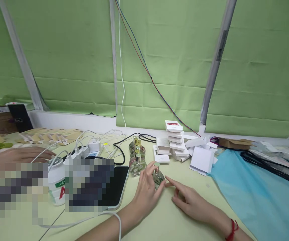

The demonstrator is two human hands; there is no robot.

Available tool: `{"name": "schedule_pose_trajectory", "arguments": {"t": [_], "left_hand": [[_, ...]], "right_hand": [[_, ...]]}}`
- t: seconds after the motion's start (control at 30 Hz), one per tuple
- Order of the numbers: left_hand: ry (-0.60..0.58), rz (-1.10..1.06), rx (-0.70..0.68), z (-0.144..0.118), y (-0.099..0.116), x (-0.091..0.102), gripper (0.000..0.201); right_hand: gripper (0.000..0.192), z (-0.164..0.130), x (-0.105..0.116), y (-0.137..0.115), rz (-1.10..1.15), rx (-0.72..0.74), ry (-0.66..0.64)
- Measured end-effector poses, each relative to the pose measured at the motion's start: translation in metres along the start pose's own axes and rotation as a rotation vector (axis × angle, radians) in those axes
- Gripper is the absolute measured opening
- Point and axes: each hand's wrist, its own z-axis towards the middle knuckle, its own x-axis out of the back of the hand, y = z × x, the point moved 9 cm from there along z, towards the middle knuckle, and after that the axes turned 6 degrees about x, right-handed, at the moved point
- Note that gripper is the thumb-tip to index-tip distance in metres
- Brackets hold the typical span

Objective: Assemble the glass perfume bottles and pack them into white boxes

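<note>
My left hand (146, 190) is closed around a small round glass perfume bottle (158, 177) with a pale green cap, held upright on the light green table (159, 221). My right hand (189, 201) lies beside it on the table with the fingers apart, and its forefinger points at the bottle, close to it or just touching. A red string is tied around the right wrist. Just behind stands a row of similar glass bottles with gold caps (136, 155).
Stacks of small white boxes (174, 140) and loose white cards (201, 159) sit behind the hands. A blue plastic sheet (255, 194) covers the right side. A dark phone (114, 189), a white jar (56, 182), chargers and cables (94, 147) lie left. Another person's hand (21, 154) rests at far left.
</note>
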Motion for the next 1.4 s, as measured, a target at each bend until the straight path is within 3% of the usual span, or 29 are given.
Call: {"name": "schedule_pose_trajectory", "arguments": {"t": [0.13, 0.4, 0.57, 0.7, 0.97, 1.4], "left_hand": [[0.056, 0.059, 0.002, 0.004, -0.005, 0.005, 0.044], [0.036, 0.187, 0.115, 0.012, -0.025, 0.006, 0.051], [0.087, 0.208, 0.149, 0.016, -0.040, 0.011, 0.053], [0.122, 0.229, 0.175, 0.019, -0.050, 0.013, 0.067], [0.017, 0.266, 0.236, 0.028, -0.055, 0.014, 0.095], [0.001, 0.259, 0.203, 0.039, -0.059, 0.001, 0.089]], "right_hand": [[0.048, 0.001, 0.003, 0.002, 0.017, -0.009, 0.031], [0.039, 0.002, 0.005, -0.001, -0.007, 0.009, 0.034], [0.038, 0.002, 0.006, -0.002, -0.031, 0.005, 0.031], [0.038, 0.001, 0.006, -0.003, -0.041, 0.003, 0.025], [0.037, 0.002, 0.007, -0.004, -0.064, 0.007, 0.008], [0.033, 0.003, 0.016, 0.010, -0.023, 0.007, 0.070]]}}
